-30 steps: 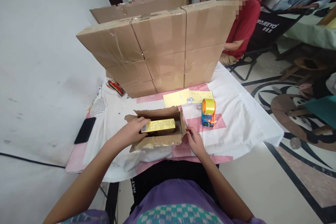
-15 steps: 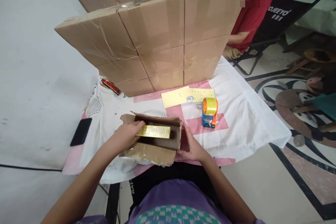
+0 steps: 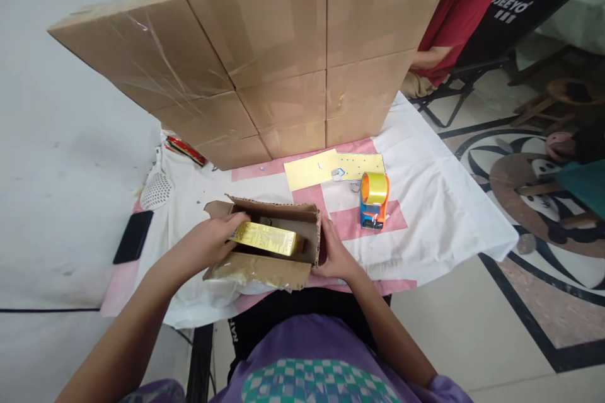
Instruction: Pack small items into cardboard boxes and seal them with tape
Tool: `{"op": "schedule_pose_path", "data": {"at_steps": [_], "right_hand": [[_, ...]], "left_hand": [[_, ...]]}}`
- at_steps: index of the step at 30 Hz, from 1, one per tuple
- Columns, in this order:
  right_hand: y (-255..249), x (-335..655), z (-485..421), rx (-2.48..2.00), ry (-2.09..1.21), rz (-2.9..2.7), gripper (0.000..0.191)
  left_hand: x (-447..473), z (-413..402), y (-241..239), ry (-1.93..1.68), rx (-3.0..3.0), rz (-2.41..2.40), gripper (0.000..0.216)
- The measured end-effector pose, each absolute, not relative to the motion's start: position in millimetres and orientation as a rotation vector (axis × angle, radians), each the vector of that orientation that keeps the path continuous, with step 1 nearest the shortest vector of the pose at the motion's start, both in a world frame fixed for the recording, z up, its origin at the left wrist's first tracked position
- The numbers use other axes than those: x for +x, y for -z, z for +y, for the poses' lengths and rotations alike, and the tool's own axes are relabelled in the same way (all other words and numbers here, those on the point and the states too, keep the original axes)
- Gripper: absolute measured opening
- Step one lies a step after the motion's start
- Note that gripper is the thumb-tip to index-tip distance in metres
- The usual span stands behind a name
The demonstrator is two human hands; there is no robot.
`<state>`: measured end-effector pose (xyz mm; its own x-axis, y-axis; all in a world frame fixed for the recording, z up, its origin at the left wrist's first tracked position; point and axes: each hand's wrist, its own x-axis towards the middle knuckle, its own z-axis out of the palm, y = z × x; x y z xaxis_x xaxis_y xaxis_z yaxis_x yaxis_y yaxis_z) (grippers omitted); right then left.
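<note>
An open cardboard box (image 3: 265,271) lies in front of me at the table's near edge, its flaps spread. Inside its mouth, tilted, is a small yellow carton (image 3: 267,238). My left hand (image 3: 217,238) grips the left end of that carton, with its fingertips partly hidden in the box. Against the box's right end my right hand (image 3: 336,255) is pressed, its thumb and fingers spread around the corner. Right of the box stands a tape dispenser (image 3: 374,201) with a yellow roll. Yellow paper sheets (image 3: 309,170) lie behind the box.
A wall of taped cardboard boxes (image 3: 278,63) rises at the back of the table. At left are a black phone (image 3: 133,237), a white perforated object (image 3: 157,191) and a red packet (image 3: 186,150). A person in a red shirt (image 3: 442,44) sits behind, at right.
The yellow carton has tilted in the box, its right end now lower and turned toward me. My left hand keeps its grip and my right stays at the box end. The view has shifted slightly.
</note>
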<state>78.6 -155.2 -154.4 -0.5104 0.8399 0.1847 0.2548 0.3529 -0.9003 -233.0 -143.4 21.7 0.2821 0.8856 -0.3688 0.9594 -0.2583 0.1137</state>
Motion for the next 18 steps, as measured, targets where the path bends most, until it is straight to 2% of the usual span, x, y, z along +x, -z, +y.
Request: {"op": "schedule_pose_path", "data": {"at_steps": [9, 15, 18], "right_hand": [[151.2, 80.9, -156.9, -1.001, -1.208, -1.952, 0.139], [152.4, 83.7, -153.0, -1.029, -1.279, -1.953, 0.142], [148.3, 83.8, -153.0, -1.039, -1.330, -1.920, 0.145]], "left_hand": [[-223.7, -136.7, -9.3, 0.436, 2.265, 1.677, 0.035], [-223.5, -124.4, 2.5, 0.374, 2.324, 1.647, 0.056], [-225.0, -123.3, 4.8, 0.306, 2.352, 1.622, 0.047]]}}
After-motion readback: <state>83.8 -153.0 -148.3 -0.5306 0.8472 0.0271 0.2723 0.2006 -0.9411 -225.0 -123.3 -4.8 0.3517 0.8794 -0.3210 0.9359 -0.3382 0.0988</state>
